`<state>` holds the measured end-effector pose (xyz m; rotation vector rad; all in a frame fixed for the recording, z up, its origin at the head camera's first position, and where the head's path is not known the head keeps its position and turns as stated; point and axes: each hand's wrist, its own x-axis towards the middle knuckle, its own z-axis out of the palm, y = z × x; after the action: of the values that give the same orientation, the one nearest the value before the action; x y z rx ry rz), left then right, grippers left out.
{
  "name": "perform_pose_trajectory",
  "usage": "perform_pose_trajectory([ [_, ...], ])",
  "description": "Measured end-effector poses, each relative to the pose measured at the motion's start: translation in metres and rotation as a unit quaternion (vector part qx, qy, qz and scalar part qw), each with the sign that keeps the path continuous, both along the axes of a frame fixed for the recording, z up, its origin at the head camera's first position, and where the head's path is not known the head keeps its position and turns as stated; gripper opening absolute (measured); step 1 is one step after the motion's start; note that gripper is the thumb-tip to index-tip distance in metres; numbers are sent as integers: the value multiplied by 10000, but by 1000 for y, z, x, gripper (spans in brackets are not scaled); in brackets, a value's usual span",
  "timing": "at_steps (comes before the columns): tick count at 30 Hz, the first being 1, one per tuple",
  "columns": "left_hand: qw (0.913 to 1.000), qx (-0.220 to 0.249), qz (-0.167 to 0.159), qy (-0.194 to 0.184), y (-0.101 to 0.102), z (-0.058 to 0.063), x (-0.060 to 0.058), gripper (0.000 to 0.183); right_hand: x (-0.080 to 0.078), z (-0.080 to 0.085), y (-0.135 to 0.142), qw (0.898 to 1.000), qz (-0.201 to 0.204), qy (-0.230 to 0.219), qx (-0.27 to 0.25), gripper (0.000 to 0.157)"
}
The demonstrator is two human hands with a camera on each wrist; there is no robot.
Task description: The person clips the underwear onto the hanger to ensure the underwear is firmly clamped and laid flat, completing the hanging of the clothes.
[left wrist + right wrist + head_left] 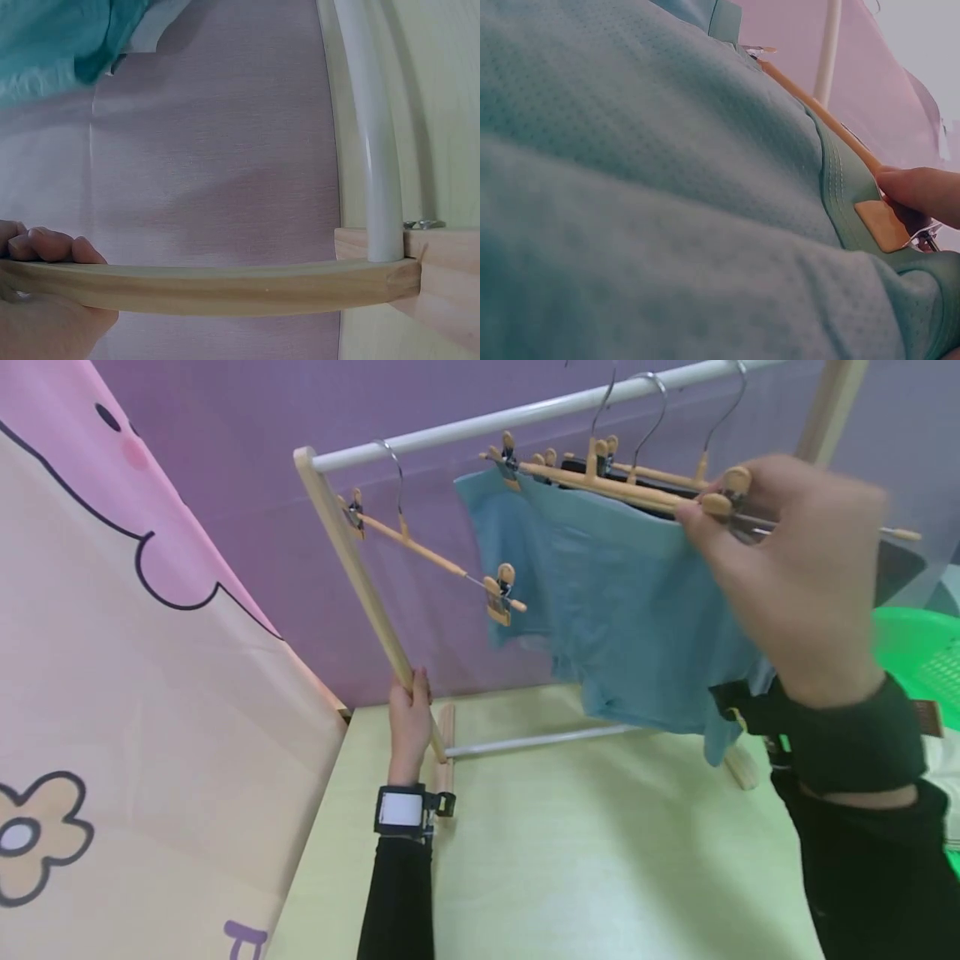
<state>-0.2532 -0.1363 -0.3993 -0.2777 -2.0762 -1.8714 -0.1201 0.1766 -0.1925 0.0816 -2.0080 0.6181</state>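
Note:
My left hand [409, 727] grips the wooden side post [360, 577] of a small clothes rack, low down; in the left wrist view its fingers [56, 244] wrap over the post. Up at the right, my right hand [813, 568] pinches a clip hanger [611, 487] by the bar beside its right-hand clip. Blue-green shorts [622, 593] hang from this hanger, with the waistband in the clips. In the right wrist view the thumb [922, 191] lies on the bar beside the clip [883, 225], while the shorts fill much of that view.
A bare clip hanger [420, 547] hangs at the left of the white top rail [517, 414]. More hangers with dark clothing are behind the shorts. A white lower bar [540, 742] crosses the rack above the pale green tabletop [600, 843]. At the right stands a green basket [918, 652].

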Motion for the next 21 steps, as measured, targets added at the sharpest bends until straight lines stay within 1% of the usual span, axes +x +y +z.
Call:
perform_pose_trajectory([
  [1, 10000, 8, -18, -14, 1, 2, 1, 23, 2, 3, -6, 10000, -13, -77, -18, 32],
  [3, 10000, 10, -53, -33, 3, 9, 7, 20, 2, 6, -12, 9999, 9, -121, 10, 30],
  [6, 9999, -4, -95, -39, 6, 21, 16, 17, 0, 7, -17, 9997, 18, -225, 22, 29],
  [8, 10000, -47, -60, -4, 8, 26, 22, 18, -2, 6, -18, 9993, 40, -366, -17, 29],
  [13, 9998, -158, 2, 75, 9, 28, 23, 21, -5, 3, -19, 9985, 52, -539, 48, 29],
  [18, 9999, -124, -34, 88, 9, 28, 23, 24, -5, -1, -20, 9981, 70, -598, 118, 28],
  [21, 9999, -107, -43, 123, 9, 29, 22, 23, -5, -3, -21, 9981, 76, -594, 120, 29],
])
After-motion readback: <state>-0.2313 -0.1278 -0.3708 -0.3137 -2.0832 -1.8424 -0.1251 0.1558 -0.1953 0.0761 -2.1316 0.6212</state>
